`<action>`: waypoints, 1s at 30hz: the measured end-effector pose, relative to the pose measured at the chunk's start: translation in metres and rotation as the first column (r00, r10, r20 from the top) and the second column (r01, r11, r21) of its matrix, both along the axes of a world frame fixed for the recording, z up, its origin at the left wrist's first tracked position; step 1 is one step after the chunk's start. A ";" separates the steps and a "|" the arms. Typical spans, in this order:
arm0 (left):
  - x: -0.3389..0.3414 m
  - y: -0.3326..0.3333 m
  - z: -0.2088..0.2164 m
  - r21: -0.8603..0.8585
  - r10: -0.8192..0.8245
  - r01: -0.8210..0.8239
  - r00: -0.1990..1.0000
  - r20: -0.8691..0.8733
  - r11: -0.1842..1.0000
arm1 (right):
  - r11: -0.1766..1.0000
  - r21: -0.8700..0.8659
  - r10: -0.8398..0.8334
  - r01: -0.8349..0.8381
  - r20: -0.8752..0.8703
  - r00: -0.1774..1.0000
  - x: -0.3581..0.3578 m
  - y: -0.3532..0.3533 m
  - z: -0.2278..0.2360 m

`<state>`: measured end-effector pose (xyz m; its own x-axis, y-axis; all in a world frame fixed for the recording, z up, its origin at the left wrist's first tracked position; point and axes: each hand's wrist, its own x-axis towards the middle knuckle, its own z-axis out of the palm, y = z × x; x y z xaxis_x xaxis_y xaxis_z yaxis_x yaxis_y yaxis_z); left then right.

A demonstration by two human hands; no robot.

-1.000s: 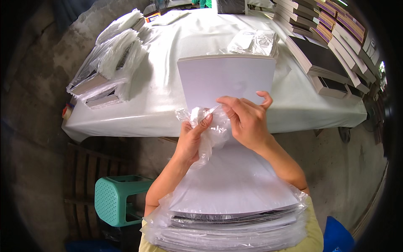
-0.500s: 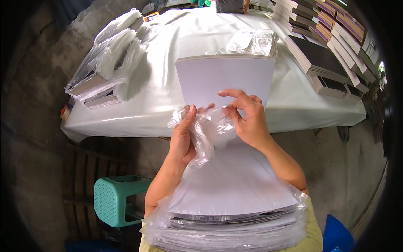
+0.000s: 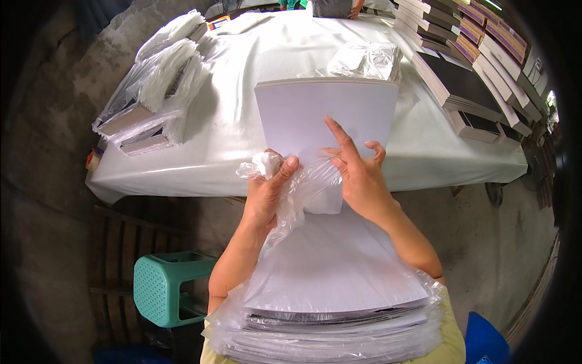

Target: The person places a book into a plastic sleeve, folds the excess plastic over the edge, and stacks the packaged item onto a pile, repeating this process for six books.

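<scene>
Crumpled clear plastic film [image 3: 312, 182], which looks like a bag, stretches between my two hands above my lap. My left hand [image 3: 264, 197] is closed around a gathered bunch of it, thumb on top, with a crumpled end poking out past the fist. The film's other side is pinched between the thumb and a finger of my right hand [image 3: 364, 179], while its index finger points up and away. Just beyond the hands, a white stack of sheets or boards [image 3: 321, 106] lies at the table's near edge. Close to my body rests a pile of plastic-wrapped white sheets [image 3: 333, 267].
On the white-covered table [image 3: 233, 79], plastic-wrapped packs [image 3: 160, 82] are heaped at left. Folded clear plastic [image 3: 364, 59] lies behind the white stack; dark-topped stacks [image 3: 458, 82] stand at right. A green stool [image 3: 154, 291] is at lower left. Another person's hand [image 3: 356, 10] shows at the far edge.
My right hand has turned, its index finger now pointing upward. The film is drawn tauter between my hands, and my left hand has bunched it more tightly.
</scene>
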<state>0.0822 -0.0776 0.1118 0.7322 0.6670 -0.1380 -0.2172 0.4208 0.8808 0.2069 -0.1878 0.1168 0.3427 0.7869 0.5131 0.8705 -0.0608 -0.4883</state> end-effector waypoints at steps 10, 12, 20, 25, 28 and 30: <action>0.004 -0.004 -0.014 0.192 -0.117 0.069 0.960 0.255 0.979 | 0.944 0.227 0.327 -0.240 -0.540 0.776 0.004 0.012 0.020; 0.005 -0.004 -0.016 0.219 -0.194 0.149 0.960 0.202 0.964 | 0.935 0.274 0.340 -0.223 -0.528 0.778 0.004 0.013 0.017; -0.002 0.020 -0.050 0.443 -0.295 0.266 0.956 -0.004 0.856 | 0.952 0.305 0.236 -0.019 -0.693 0.681 0.018 0.009 0.012; -0.033 0.065 -0.054 -0.097 0.354 -0.340 0.902 0.248 0.935 | 0.925 0.375 0.274 0.065 -0.775 0.570 0.048 -0.010 0.006; -0.079 0.105 -0.040 -0.098 0.588 -0.581 0.783 0.204 0.808 | 0.944 0.316 0.203 0.092 -0.780 0.591 0.055 -0.017 0.003; -0.085 0.092 -0.018 0.206 0.564 -0.568 0.822 0.079 0.797 | 0.963 0.251 0.134 0.094 -0.753 0.644 0.057 -0.018 -0.004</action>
<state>-0.0026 0.0149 0.0937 0.2157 0.9746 0.0605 -0.3706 0.0245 0.9285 0.2640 -0.2058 0.1131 0.6839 0.6850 0.2511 0.1839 0.1713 -0.9679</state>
